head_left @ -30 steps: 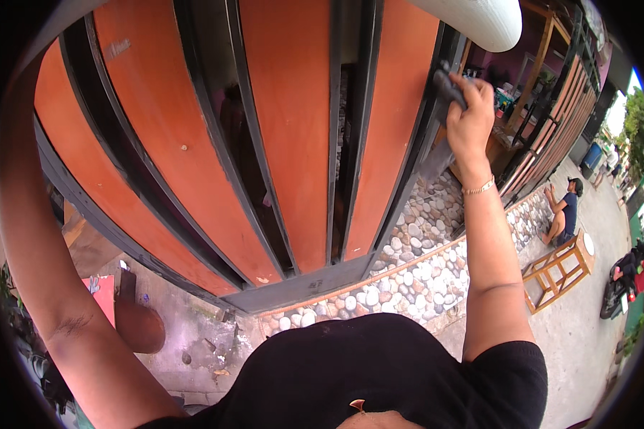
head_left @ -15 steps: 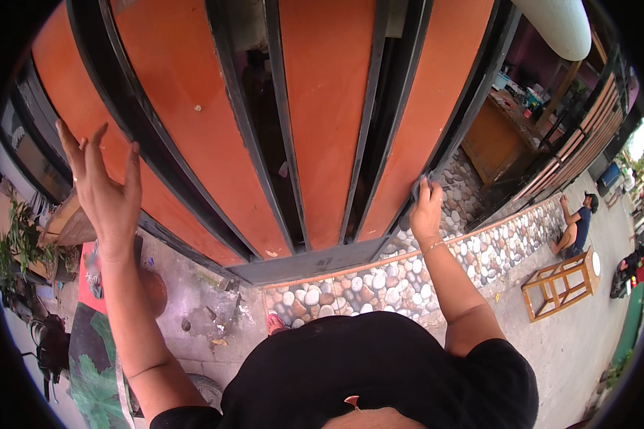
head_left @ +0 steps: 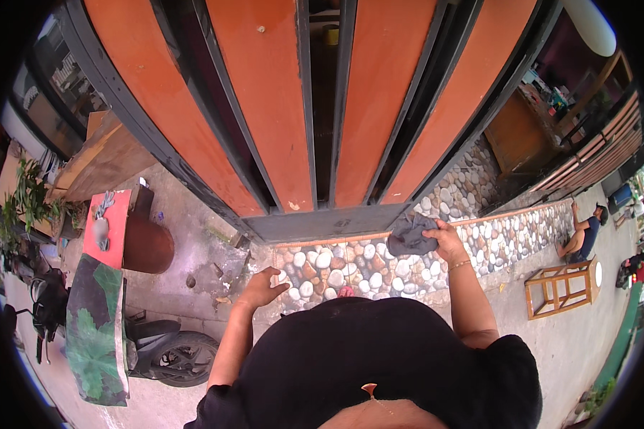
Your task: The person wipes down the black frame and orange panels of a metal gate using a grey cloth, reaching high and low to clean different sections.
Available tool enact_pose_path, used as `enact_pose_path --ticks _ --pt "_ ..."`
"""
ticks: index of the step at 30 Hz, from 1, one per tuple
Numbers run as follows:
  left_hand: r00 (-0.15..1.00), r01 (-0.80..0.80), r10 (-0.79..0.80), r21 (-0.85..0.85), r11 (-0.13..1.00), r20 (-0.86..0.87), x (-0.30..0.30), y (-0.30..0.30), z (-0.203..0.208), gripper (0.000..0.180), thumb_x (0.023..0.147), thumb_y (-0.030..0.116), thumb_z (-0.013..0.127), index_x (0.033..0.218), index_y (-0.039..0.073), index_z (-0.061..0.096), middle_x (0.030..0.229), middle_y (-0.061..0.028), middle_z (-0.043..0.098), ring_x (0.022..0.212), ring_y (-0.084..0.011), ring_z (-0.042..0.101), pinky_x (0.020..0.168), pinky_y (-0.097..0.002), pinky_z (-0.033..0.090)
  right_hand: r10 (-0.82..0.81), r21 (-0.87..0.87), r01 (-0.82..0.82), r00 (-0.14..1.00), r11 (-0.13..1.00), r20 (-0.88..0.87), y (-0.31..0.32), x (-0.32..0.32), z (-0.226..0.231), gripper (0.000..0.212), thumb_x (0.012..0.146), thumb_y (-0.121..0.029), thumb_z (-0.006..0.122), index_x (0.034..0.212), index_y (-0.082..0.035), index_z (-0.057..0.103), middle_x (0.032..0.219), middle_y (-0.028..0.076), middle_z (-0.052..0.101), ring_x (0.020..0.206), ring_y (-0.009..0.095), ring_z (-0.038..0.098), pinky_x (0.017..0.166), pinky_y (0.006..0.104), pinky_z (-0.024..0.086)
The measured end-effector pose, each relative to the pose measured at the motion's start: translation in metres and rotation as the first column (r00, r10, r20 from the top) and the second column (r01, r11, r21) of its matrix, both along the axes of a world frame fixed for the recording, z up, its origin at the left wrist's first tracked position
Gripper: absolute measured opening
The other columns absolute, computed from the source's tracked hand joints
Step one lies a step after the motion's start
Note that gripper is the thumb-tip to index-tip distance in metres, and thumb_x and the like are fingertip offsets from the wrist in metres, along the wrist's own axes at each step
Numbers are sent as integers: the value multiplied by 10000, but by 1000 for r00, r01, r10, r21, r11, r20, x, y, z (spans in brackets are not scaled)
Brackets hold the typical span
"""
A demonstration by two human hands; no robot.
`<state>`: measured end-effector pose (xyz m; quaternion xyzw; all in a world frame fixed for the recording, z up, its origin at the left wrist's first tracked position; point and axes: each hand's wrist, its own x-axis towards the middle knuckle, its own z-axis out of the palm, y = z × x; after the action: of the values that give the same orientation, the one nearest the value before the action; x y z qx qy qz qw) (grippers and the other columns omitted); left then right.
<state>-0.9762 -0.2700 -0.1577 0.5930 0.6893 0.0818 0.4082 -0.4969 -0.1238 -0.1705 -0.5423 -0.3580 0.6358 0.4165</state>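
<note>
My right hand (head_left: 451, 243) grips a crumpled dark grey cloth (head_left: 412, 236) between thumb and fingers. The cloth hangs in front of the lower right corner of a gate (head_left: 379, 93) with orange panels and black metal bars. Whether the cloth touches the gate's bottom rail I cannot tell. My left hand (head_left: 262, 288) is held low near my body, left of the pebbled strip, with nothing in it. Its fingers are loosely bent and apart.
A pebble-set strip (head_left: 379, 275) runs below the gate. At left are a red and green board (head_left: 96, 336), a brown barrel (head_left: 150, 249) and a motorcycle wheel (head_left: 186, 359). At right stand a wooden stool (head_left: 562, 289) and a crouching person (head_left: 587, 236).
My left hand has dropped from high beside the gate to near my body. My right hand has pulled the cloth down from the gate's right edge, and more of it shows. The view has shifted left.
</note>
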Motion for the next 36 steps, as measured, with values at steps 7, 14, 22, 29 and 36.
enact_pose_path --ticks 7,14,22,29,36 --pt "980 -16 -8 117 993 199 10 -46 19 474 849 313 732 1186 5 605 1132 -201 661 994 -293 662 839 -365 525 -39 174 -16 951 985 306 -67 -108 34 379 698 17 693 1058 27 573 913 111 640 821 185 621 733 307 504" --pt "655 -327 396 -231 916 643 -23 -127 22 499 967 421 588 1233 -2 575 1138 -82 618 1050 -197 593 880 -350 514 137 404 -241 953 882 270 -163 -250 49 358 735 29 749 1037 -14 561 959 46 593 912 109 552 799 252 469" --pt "555 -263 249 -117 958 794 -17 -144 29 331 963 300 622 1130 14 604 1069 -76 658 1042 -139 583 996 -335 426 400 480 -542 838 690 372 -226 -302 77 393 721 -31 786 1053 -28 575 1050 80 554 1020 203 554 921 320 446" --pt "388 -518 315 -79 852 866 -1 -170 29 87 939 109 651 968 36 614 902 -10 653 810 -65 569 779 -236 458 447 386 -588 801 711 398 -242 -292 47 444 707 -87 823 1084 -34 595 1081 107 545 1022 232 558 910 350 457" --pt "435 -550 280 6 835 856 67 -187 38 117 939 85 643 1016 29 574 913 -24 655 801 -66 578 744 -225 478 542 8 -543 839 840 45 -260 -221 24 411 779 -196 822 1099 -3 651 977 58 650 847 133 618 754 257 488"
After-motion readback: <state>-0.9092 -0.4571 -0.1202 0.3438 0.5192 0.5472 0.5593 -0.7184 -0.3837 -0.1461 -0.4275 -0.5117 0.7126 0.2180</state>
